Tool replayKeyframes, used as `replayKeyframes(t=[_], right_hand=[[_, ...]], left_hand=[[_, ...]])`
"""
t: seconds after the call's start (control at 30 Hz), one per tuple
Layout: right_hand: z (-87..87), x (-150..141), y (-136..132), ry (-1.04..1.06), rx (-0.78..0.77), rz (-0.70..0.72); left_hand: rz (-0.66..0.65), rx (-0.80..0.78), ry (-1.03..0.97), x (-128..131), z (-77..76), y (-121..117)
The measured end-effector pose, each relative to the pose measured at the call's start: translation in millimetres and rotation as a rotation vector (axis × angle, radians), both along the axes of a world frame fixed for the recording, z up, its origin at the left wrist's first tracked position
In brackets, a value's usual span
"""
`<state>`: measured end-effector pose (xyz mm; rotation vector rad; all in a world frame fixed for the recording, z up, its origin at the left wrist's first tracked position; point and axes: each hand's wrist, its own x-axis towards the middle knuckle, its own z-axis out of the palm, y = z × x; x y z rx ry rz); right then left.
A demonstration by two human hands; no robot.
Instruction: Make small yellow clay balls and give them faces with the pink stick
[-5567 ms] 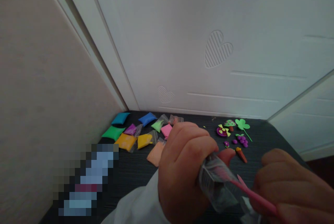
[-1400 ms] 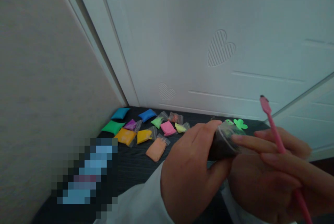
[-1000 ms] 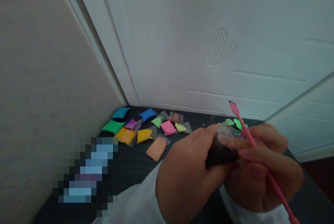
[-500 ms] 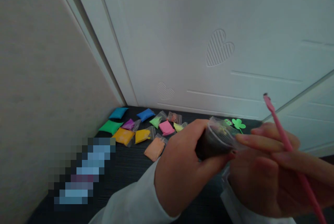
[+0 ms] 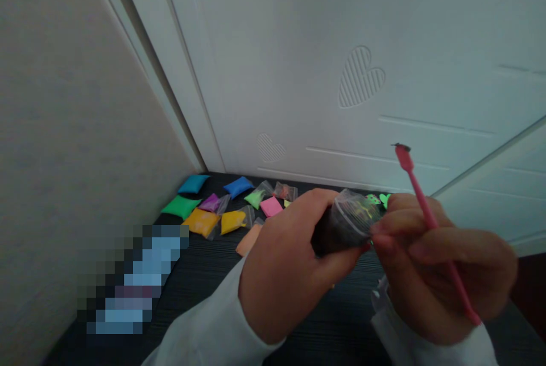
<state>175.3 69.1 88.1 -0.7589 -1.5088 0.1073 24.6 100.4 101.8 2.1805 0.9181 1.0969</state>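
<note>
My left hand (image 5: pixel 294 269) is wrapped round a clear zip bag (image 5: pixel 352 215) with a dark, black-looking lump in its lower part. Most of that lump is hidden behind my fingers. My right hand (image 5: pixel 443 269) has thumb and index finger pinched at the bag's right edge. Between its fingers it also holds a pink modelling tool (image 5: pixel 420 198), which slants up to the left. A bit of black stuff clings to the flat tip of the tool.
Several small bags of coloured clay, among them a yellow one (image 5: pixel 233 222) and a pink one (image 5: pixel 271 206), lie on the dark table (image 5: pixel 196 275). Green cut-out shapes (image 5: pixel 373 199) lie behind my right hand. A white panel (image 5: pixel 277 70) with embossed hearts rises behind the table.
My right hand has moved left and its fingers have closed on the bag's edge. The tool's tip has swung left with it. My left hand and the bag have shifted slightly left.
</note>
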Motion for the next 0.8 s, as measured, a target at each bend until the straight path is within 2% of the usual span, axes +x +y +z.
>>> replayKeyframes(t=[0.1,0.27,0.37,0.53,0.67,0.8], right_hand=[[1.3,-5.4,2.4,0.004,0.057,0.046],[1.4,-9.2,2.5,0.078,0.004,0.055],[-0.4,-7.0,2.9,0.102,0.023,0.132],[-1.7,-0.8,3.0,0.084,-0.017,0.268],[-1.1,-0.6,1.6,0.099,-0.026,0.319],[-0.6,-4.7,-0.8,0.130,-0.035,0.294]], left_hand=[[-0.016,-0.052,0.060,-0.4,-0.7,1.5],[-0.071,-0.202,0.116,0.5,0.6,1.6],[-0.211,-0.331,0.065,-1.0,1.1,4.4],[-0.463,-0.704,-0.133,-6.2,2.8,8.1],[-0.536,-0.894,-0.248,-8.7,3.6,5.6],[-0.590,-1.016,-0.243,-9.8,4.4,6.1]])
